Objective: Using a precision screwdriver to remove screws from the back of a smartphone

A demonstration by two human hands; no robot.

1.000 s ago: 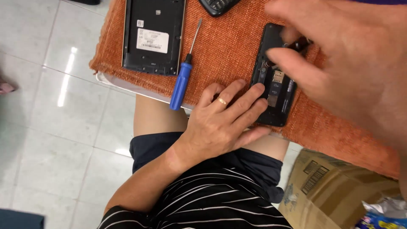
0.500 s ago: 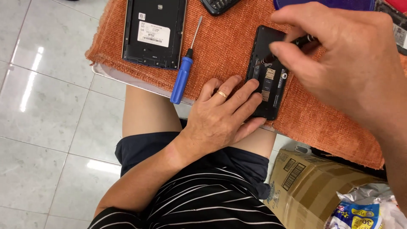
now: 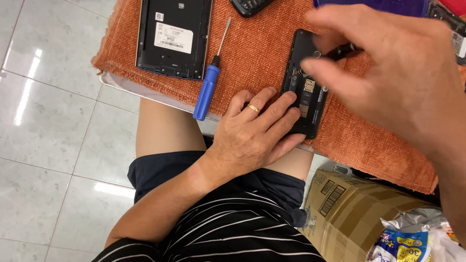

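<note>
A rough-woven orange cloth (image 3: 262, 53) covered the work surface and served as the landmark for everything else. At the cloth's left end lay a large black phone back shell with a white label (image 3: 174, 39), flat and face up. Just right of that shell, a blue-handled screwdriver with a thin metal shaft (image 3: 208, 86) rested at a slant, its handle reaching the cloth's near edge and its tip pointing away from the person. Further right, at the cloth's near edge, the left hand (image 3: 252, 138) lay palm down with a gold ring on one finger; its fingers were spread slightly and pressed flat against the lower end of a small black opened phone with exposed card slots (image 3: 305, 90), holding it against the cloth. That phone lay upright on the middle of the cloth, just right of the screwdriver. Above it hovered the right hand (image 3: 393, 77), blurred, with thumb and fingers pinched on a thin dark tool (image 3: 342, 50) whose tip stood over the phone's upper part. Below the cloth's right end stood a brown cardboard box (image 3: 359, 213), and beside it a crumpled printed plastic bag (image 3: 417, 240).
</note>
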